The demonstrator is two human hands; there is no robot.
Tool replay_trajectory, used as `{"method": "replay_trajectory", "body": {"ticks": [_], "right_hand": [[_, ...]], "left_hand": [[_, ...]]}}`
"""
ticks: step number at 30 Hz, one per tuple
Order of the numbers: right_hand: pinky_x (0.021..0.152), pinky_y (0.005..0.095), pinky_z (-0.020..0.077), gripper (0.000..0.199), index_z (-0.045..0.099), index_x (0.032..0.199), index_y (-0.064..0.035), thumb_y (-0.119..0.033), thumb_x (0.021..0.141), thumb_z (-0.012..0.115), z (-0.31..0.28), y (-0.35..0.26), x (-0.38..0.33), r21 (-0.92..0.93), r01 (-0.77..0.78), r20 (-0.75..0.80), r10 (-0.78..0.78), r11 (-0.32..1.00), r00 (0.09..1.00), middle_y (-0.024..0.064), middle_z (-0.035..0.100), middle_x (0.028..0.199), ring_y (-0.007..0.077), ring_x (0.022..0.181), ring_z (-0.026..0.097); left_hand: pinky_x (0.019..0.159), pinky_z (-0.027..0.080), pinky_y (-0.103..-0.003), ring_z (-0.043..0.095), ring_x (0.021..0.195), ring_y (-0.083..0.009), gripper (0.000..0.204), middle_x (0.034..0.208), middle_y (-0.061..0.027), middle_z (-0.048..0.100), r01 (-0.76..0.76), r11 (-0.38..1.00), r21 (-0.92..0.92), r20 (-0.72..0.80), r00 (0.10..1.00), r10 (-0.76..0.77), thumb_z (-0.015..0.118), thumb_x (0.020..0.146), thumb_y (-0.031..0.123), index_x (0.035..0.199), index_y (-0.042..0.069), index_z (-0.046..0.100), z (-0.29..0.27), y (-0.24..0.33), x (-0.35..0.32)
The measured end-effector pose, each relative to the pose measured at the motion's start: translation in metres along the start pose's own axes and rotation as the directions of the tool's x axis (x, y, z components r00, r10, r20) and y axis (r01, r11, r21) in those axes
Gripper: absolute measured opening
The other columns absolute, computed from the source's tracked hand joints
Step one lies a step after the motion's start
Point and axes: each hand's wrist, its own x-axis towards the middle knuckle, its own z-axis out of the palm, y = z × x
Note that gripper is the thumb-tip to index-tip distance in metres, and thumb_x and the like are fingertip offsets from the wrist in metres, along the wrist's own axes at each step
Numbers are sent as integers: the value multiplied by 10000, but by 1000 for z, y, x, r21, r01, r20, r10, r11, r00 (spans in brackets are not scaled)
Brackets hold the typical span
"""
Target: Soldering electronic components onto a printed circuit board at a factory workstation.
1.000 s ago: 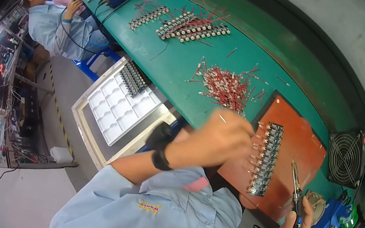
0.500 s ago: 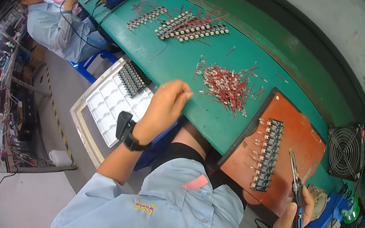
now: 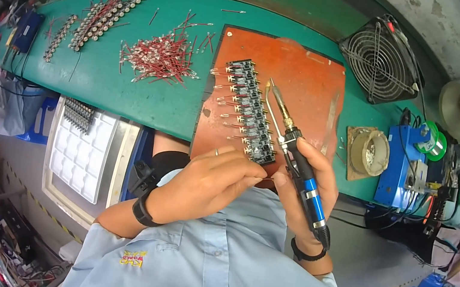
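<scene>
My right hand (image 3: 317, 170) is wrapped round a soldering iron (image 3: 311, 198) with a black and blue handle and a thin curved tube beside its tip. The tip points up and away, just right of a strip of small black circuit boards (image 3: 250, 110). Small glass-like parts with wire ends stick out along the strip's left side. The strip lies on an orange-brown work board (image 3: 307, 83). My left hand (image 3: 208, 182) is at the strip's near end, thumb and fingertips pinched together. What they hold, if anything, is too small to make out.
Left of the work board lies a pile of small red-wired parts (image 3: 159, 58); finished-looking strips (image 3: 105, 19) lie beyond. A fan (image 3: 378, 59), a round pot (image 3: 370, 152) and a blue machine with a green solder reel (image 3: 434, 141) stand right. A white tray (image 3: 79, 155) sits below left.
The view has swung to the right. My left hand has come from beside the parts pile to the strip's near end. The soldering iron has moved closer to the strip.
</scene>
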Motion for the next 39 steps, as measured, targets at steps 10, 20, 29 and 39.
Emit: {"method": "replay_trajectory", "body": {"ticks": [10,20,29,39], "right_hand": [[847,289,508,476,493,1262,48,60,813,651,2,7,-14,-50,73,-28,-75,996,997,166,612,1152,198,969,657],[863,326,523,479,427,1295,55,64,847,596,-8,11,-18,86,17,7,-18,996,1000,176,629,1111,224,991,660],[857,335,532,457,435,1276,55,57,850,601,-6,14,-14,113,-14,34,10,993,999,187,618,1112,239,974,662],[780,407,523,530,570,1136,32,-174,716,821,-73,-2,-23,-188,162,106,-144,969,984,184,637,1025,284,926,633]], "left_hand": [[631,446,-322,578,721,-237,170,808,-74,627,-71,986,148,-81,993,84,738,723,6,870,22,653,16,-4,-4],[623,428,-310,565,708,-224,152,800,-77,622,-32,993,115,-114,992,46,737,726,6,851,22,652,12,-7,0],[722,411,-321,572,789,-228,145,850,-58,633,18,985,173,-49,999,-9,730,718,14,830,46,643,8,-5,-3],[883,345,-381,546,954,-233,115,973,-18,629,95,914,395,-100,993,-60,703,709,48,771,77,610,5,-20,16]]}}
